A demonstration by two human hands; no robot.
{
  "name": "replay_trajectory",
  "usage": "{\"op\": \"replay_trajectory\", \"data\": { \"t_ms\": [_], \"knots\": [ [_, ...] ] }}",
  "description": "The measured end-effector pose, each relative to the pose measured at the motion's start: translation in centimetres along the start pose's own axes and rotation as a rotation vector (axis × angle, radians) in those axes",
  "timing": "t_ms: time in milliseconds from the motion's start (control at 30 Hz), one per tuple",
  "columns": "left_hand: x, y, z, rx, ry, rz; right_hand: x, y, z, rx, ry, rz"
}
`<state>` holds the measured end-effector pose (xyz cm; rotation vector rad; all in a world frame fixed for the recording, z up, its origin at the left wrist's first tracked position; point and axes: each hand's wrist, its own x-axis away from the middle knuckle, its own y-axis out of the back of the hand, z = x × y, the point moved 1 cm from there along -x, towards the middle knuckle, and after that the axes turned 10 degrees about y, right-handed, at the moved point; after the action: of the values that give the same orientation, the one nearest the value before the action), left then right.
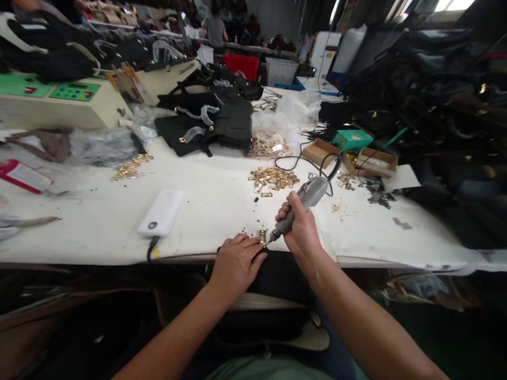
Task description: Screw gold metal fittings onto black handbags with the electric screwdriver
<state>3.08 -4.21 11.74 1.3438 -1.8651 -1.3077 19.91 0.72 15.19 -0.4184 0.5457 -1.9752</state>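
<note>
My right hand [299,224] is wrapped round a grey electric screwdriver [312,191], tilted down to the left. Its bit meets or nearly meets a small gold clasp [262,236] at the table's front edge. On the left of that clasp, my left hand [236,262] has its fingertips and thumb closed about its lower end, over a black bag [279,272] that hangs down toward my lap. How firmly these fingers grip the clasp is partly hidden. Just beyond lies a pile of gold clasps [273,178], with tiny black bits scattered nearer.
A white power bank [162,212] with a plugged-in cable lies left on the white table [214,206]. Black bags [232,119] stand at the back. Small cardboard boxes [376,162] and a green box [351,139] are right of the screwdriver's cord. Dark bags heap up far right.
</note>
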Motion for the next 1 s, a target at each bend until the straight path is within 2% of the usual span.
{"op": "replay_trajectory", "data": {
  "t_ms": [333, 1000],
  "knots": [
    [0.0, 0.2, -0.1, -0.014, 0.0, 0.027, 0.8, -0.2, -1.0, -0.036, -0.049, -0.039],
    [-0.1, 0.0, 0.0, -0.024, -0.008, 0.017, 1.4, -0.6, -0.7, -0.001, -0.005, -0.017]
  ]
}}
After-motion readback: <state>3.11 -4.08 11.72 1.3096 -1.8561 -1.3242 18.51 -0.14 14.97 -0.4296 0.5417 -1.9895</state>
